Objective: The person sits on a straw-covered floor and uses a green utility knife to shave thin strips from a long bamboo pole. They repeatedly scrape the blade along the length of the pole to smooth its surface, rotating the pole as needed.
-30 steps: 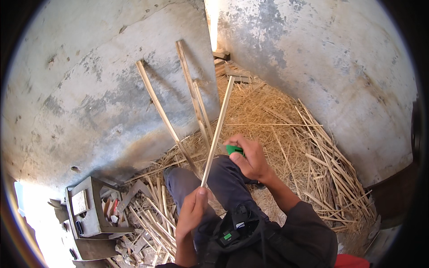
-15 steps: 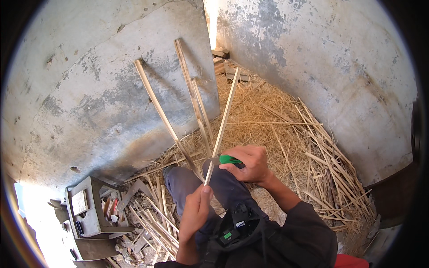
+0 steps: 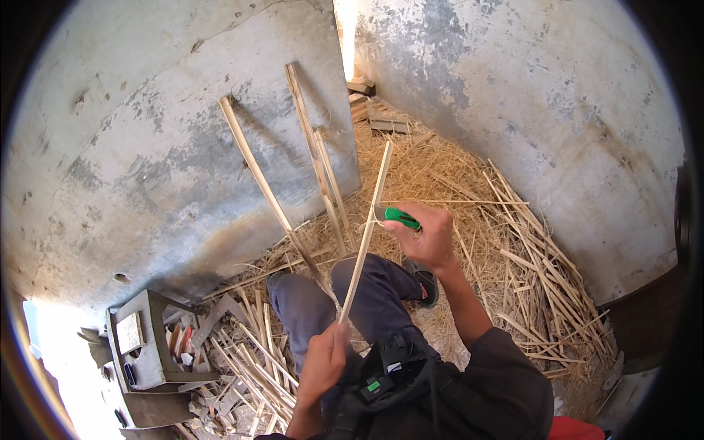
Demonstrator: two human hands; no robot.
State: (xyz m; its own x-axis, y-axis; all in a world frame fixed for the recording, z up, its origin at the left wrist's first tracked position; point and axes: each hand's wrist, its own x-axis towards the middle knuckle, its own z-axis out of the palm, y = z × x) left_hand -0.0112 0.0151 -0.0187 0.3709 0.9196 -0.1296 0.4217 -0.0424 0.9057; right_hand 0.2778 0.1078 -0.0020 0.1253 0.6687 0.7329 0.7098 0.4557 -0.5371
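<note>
My left hand (image 3: 323, 357) is closed around the lower end of a pale wooden strip (image 3: 364, 253), which slants up and away from me above my knees. My right hand (image 3: 429, 233) grips a knife with a green handle (image 3: 402, 218). The short grey blade meets the right edge of the strip partway up, and a thin curled shaving seems to lie beside it. Part of the green handle is hidden inside my right fingers.
Several wooden poles (image 3: 257, 167) lean on the stained wall to the left. Straw and shavings (image 3: 425, 169) cover the floor ahead. Bundled strips (image 3: 546, 286) lie along the right wall. A wooden box (image 3: 150, 352) with tools and more strips (image 3: 257, 359) sits at left.
My right hand with the knife has moved up and away along the strip. The strip's far end has dropped a little, while my left hand has shifted slightly toward me.
</note>
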